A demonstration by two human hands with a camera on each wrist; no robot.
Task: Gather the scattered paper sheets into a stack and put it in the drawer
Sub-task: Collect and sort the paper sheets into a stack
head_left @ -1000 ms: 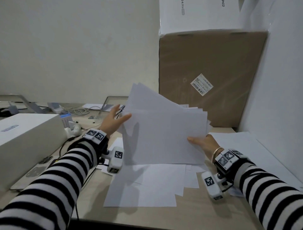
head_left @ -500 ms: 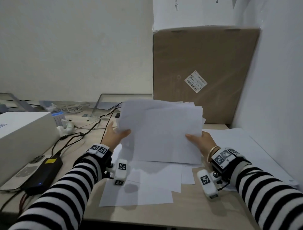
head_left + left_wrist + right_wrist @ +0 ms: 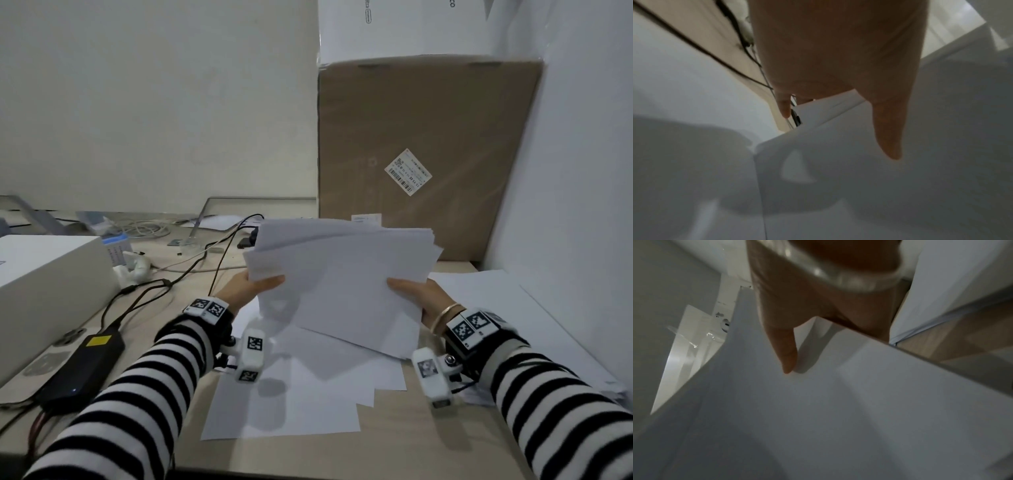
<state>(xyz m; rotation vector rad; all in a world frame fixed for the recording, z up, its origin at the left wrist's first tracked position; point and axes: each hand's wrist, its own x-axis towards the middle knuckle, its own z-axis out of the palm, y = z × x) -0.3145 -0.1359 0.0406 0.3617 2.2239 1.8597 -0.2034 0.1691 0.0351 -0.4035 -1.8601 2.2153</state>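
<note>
A loose stack of white paper sheets (image 3: pixel 342 284) hangs tilted above the desk, held between both hands. My left hand (image 3: pixel 250 286) pinches its left edge, thumb on top. My right hand (image 3: pixel 416 294) pinches the right edge the same way. The left wrist view shows the left thumb (image 3: pixel 888 129) lying on the top sheet (image 3: pixel 879 186). In the right wrist view the right thumb (image 3: pixel 786 353) presses on the stack (image 3: pixel 818 418). More white sheets (image 3: pixel 291 401) lie spread flat on the desk under the stack. No drawer is in view.
A tall brown cardboard box (image 3: pixel 421 154) stands behind the stack, with a white box on top. A white box (image 3: pixel 44 274) sits at the left, beside a black power brick (image 3: pixel 82 363) and cables (image 3: pixel 191 267). A white panel (image 3: pixel 582 171) walls the right side; a large white sheet (image 3: pixel 513 315) lies below it.
The stack has come down from upright and fanned to lower and flatter, with its sheets drawn closer together. My left hand moved from behind the sheets to gripping their left edge.
</note>
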